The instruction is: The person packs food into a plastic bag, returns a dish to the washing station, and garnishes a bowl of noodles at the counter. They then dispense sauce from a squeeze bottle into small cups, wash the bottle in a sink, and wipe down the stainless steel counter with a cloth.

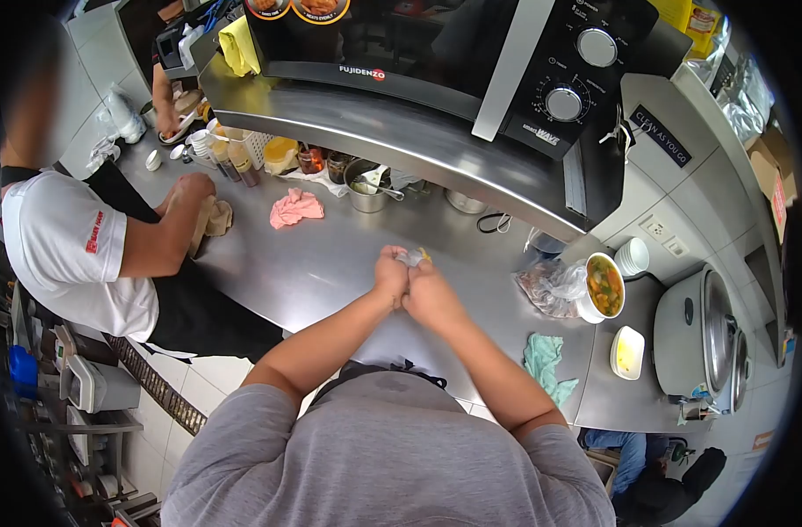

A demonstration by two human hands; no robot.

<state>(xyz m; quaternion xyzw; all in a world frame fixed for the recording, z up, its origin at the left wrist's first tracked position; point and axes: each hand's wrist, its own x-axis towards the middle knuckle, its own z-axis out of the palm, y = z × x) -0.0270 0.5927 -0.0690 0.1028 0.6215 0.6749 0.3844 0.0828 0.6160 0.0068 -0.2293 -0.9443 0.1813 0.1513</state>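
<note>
My left hand [389, 276] and my right hand [430, 292] are together over the steel counter [330, 255], in the middle of the head view. Both are closed on a small crumpled piece of clear plastic [410, 257], which looks like a bag. A bit of yellow shows at its right side, by my right fingers. What the plastic contains is too small to make out. Beyond my hands stands a metal pot [366, 198] with a spoon resting in it. To the left of the pot lies a pink cloth [296, 208].
A microwave [374, 53] sits on a steel shelf above the counter. On the right are a soup bowl [604, 286], a plastic bag [550, 288], a green cloth [548, 364], a white tub [627, 352] and a large cooker [686, 329]. A co-worker [85, 255] stands close on the left.
</note>
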